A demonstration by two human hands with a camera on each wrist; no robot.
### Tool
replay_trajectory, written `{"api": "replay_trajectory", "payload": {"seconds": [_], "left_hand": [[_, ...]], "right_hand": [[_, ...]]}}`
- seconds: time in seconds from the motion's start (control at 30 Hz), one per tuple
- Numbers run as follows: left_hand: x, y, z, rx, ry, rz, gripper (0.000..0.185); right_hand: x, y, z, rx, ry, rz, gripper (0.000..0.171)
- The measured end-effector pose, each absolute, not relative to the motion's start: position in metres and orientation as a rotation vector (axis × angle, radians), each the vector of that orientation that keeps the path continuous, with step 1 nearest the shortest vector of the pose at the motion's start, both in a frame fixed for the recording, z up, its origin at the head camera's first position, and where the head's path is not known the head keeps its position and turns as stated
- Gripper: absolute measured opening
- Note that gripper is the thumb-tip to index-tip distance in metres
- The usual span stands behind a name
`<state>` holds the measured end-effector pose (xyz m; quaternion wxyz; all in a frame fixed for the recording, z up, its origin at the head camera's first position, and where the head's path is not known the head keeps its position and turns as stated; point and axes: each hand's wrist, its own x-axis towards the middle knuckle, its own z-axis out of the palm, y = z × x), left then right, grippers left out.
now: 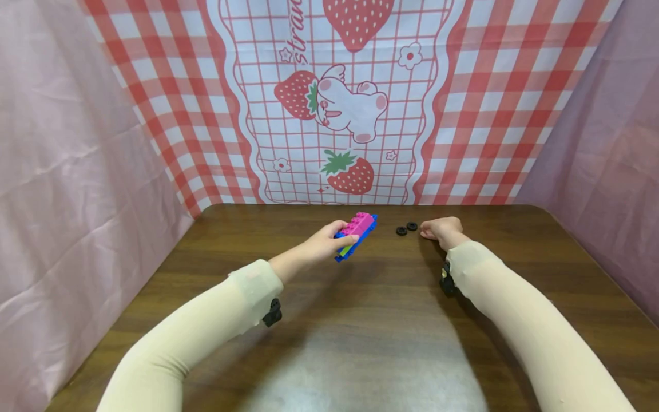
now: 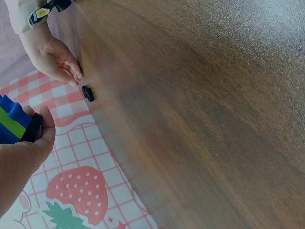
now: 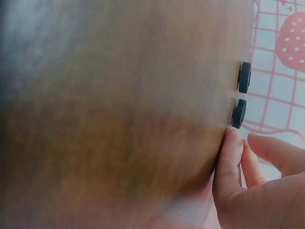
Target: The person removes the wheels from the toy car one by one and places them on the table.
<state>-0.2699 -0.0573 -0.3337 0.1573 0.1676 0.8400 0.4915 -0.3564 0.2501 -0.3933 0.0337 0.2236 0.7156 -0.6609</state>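
Observation:
My left hand (image 1: pixel 329 243) grips a stack of toy bricks (image 1: pixel 356 233), pink on top with green and blue beneath, and holds it tilted just above the table. In the left wrist view the blue and green bricks (image 2: pixel 10 121) show beside a black piece (image 2: pixel 32 128) by my thumb. Two small black wheels (image 1: pixel 401 230) (image 1: pixel 412 226) lie on the table just right of the stack. My right hand (image 1: pixel 441 230) rests on the table beside them and holds nothing. In the right wrist view one of its fingertips (image 3: pixel 231 143) is at the nearer wheel (image 3: pixel 238 113), with the other wheel (image 3: pixel 244 76) just beyond.
The dark wooden table (image 1: pixel 360 320) ends at a red-checked strawberry backdrop (image 1: pixel 334 114). Pink cloth walls (image 1: pixel 62 200) close in the left and right sides. Both forearms wear cream sleeves.

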Motion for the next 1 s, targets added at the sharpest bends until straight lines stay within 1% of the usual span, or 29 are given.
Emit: {"api": "replay_trajectory", "payload": {"seconds": [0.1, 0.23, 0.37, 0.73, 1.0], "left_hand": [[-0.2713, -0.0578, -0.3346, 0.488, 2.397, 1.414, 0.044], [-0.2731, -0.0585, -0.3376, 0.497, 2.382, 1.422, 0.042], [-0.2735, -0.0591, -0.3393, 0.502, 2.367, 1.439, 0.041], [-0.2744, -0.0615, -0.3409, 0.494, 2.337, 1.461, 0.042], [-0.2766, -0.0586, -0.3370, 0.497, 2.345, 1.455, 0.042]], "right_hand": [[-0.3542, 0.2487, -0.3904, 0.659, 2.174, -2.059, 0.056], [-0.3530, 0.2471, -0.3881, 0.552, 2.138, -2.069, 0.055], [-0.3544, 0.2460, -0.3869, 0.470, 2.130, -2.014, 0.049], [-0.3543, 0.2465, -0.3857, 0.470, 2.161, -1.932, 0.045], [-0.3465, 0.2438, -0.3832, 0.493, 2.153, -1.994, 0.044]]}}
